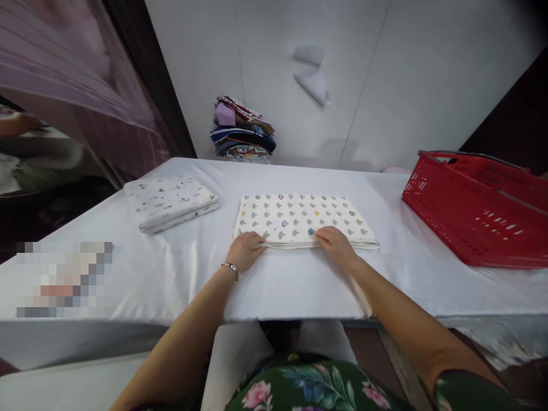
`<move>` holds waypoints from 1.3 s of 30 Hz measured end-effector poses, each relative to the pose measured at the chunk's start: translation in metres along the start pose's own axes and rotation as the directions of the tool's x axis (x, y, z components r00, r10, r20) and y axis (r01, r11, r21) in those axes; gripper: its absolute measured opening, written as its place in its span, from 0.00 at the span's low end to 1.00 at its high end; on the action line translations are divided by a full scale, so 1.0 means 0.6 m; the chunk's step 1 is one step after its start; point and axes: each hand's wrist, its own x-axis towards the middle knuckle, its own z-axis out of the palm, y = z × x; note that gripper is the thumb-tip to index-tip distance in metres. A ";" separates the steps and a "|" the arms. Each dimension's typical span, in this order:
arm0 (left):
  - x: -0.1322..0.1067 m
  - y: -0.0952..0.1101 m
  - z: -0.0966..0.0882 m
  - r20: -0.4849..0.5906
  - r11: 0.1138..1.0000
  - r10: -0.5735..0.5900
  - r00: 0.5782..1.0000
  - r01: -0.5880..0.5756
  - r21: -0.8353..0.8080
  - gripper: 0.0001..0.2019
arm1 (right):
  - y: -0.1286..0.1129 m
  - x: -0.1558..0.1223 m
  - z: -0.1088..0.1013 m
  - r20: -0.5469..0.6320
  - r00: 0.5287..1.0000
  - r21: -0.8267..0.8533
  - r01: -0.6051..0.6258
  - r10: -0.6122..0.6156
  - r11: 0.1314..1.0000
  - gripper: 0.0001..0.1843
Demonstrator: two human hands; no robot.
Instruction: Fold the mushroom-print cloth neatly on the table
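In front of me a white cloth with small mushroom prints (295, 217) lies folded into a flat rectangle on the white-covered table (291, 285). At its near edge, toward the left corner, my left hand (246, 250) grips the layers between thumb and fingers; a bracelet circles that wrist. Right of the middle of the same edge, my right hand (336, 244) pinches the cloth. The fingertips of both hands are partly tucked out of sight at the fold.
Another folded printed cloth (171, 200) lies on the left. A red plastic basket (475, 211) stands at the right. Several folded fabrics (244, 131) are stacked at the table's back edge, by the white wall (282, 34). A blurred-out item (64, 279) is at the front left.
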 end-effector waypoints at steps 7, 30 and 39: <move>0.001 -0.002 0.003 -0.014 0.999 -0.036 0.999 0.035 -0.041 0.07 | 0.001 -0.012 0.014 0.041 0.989 -0.082 0.144 -0.141 0.986 0.11; 0.004 -0.006 0.003 0.001 0.998 -0.043 0.999 0.043 -0.048 0.08 | 0.015 -0.017 0.027 0.006 0.977 -0.139 0.213 -0.214 0.967 0.13; 0.004 -0.002 -0.001 0.019 0.997 -0.054 0.998 0.055 -0.048 0.09 | 0.005 -0.018 0.020 0.027 0.970 -0.107 0.244 -0.243 0.964 0.11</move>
